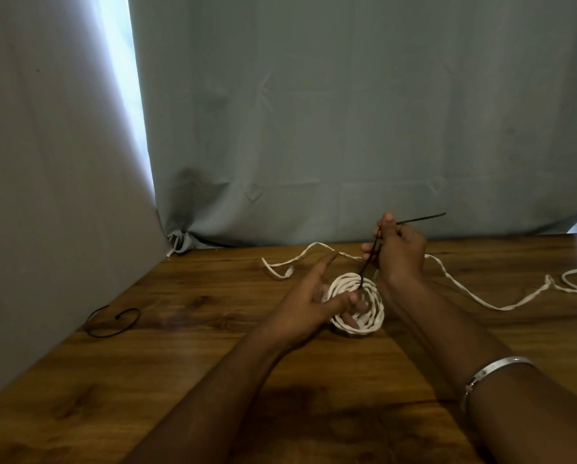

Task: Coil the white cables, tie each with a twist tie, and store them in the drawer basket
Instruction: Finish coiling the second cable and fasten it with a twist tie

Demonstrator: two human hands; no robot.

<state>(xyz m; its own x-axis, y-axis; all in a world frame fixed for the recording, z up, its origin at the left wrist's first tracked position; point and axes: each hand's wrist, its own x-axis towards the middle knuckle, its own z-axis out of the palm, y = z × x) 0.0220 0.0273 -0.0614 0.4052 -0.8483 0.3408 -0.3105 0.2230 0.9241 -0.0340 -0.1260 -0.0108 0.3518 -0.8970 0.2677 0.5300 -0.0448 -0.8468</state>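
Right hand (397,252) pinches twist tie (369,259) (long axis running 1 o'clock); coil (357,304) at 7 o'clock, left hand (309,298) fingers loosely through it.

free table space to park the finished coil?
Bare wood near the front table edge between the forearms, and left-centre between the black twist tie and left hand. Crowded at right: loose white cable snakes behind right hand.

Makeshift home setup, wooden table (146,380), grey cloth backdrop (347,112) hung behind
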